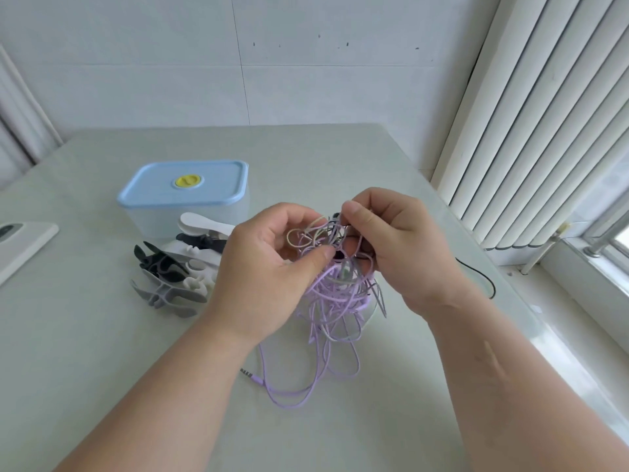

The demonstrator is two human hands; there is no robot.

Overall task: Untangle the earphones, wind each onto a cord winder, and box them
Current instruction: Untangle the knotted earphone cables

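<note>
**stuck at step one: the big knot**

so i'm on the untangling bit. nothing's wound or boxed yet. my left hand [269,267] is pinched on the clump of earphones [335,291] from the side, and my right hand [391,247] is nipping a strand at the top of it. the clump's lifted off the tabletop [102,369], loops dangling down, with one purple plug [250,374] lying flat in front of me.

next move, i reckon: find a free end (that plug looks good) and feed it back through the loops instead of yanking.

counts: cords in purple, grey, cream and black, so maybe four sets, can't say for sure. cord winders [177,267] heaped to my left, roughly six. one box [183,195] behind them, blue lid [183,180] on.
</note>
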